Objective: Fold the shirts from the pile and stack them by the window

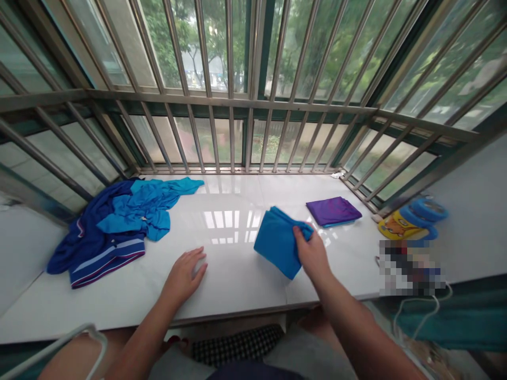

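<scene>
A folded blue cloth (pixel 277 241) is grasped at its edge by the right hand (pixel 312 253). The left hand (pixel 185 274), unclenched, is placed over the white sill (pixel 232 269).

The left hand (pixel 185 272) and right hand (pixel 315 256) are bare, and so are both arms (pixel 352 316) as far as they show. The top (pixel 255 372) is dark blue. The shorts (pixel 311 351) look grey, with a bare leg (pixel 69 356) poking out.

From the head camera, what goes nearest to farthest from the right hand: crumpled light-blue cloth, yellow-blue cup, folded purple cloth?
1. Folded purple cloth, beyond the right hand.
2. Yellow-blue cup, farther right.
3. Crumpled light-blue cloth, far left.
</scene>
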Demonstrator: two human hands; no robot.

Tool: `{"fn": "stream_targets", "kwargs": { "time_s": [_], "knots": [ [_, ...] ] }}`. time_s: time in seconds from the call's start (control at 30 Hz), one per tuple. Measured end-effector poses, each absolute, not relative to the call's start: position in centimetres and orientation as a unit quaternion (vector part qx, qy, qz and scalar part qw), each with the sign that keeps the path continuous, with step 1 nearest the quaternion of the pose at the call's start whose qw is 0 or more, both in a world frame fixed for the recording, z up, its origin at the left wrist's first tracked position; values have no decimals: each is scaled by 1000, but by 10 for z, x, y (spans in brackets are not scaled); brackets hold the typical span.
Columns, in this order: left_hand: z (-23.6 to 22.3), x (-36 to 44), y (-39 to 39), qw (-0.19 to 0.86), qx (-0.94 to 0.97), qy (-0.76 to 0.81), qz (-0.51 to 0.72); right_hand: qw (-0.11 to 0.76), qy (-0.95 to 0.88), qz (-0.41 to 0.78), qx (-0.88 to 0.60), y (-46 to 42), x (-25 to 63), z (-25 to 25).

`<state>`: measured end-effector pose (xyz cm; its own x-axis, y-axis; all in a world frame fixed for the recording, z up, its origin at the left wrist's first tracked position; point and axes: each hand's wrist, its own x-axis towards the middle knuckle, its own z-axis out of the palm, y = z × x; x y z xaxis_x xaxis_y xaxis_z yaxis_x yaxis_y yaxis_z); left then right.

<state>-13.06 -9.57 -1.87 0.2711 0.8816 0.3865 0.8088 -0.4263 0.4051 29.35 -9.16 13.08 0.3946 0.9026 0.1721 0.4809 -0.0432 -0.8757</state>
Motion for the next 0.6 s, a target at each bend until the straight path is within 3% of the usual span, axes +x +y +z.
{"fn": "stream_targets", "kwargs": {
  "time_s": [0.2,0.43,0.6],
  "knots": [
    [-18,-131,-95,64,791,538,285,653,-337,226,-640,-2,391,176],
    [-15,-131,-95,70,791,538,283,670,-287,169,-663,55,435,162],
    [-13,-131,-95,67,791,539,280,721,-264,190,-613,88,465,150]
  ]
}}
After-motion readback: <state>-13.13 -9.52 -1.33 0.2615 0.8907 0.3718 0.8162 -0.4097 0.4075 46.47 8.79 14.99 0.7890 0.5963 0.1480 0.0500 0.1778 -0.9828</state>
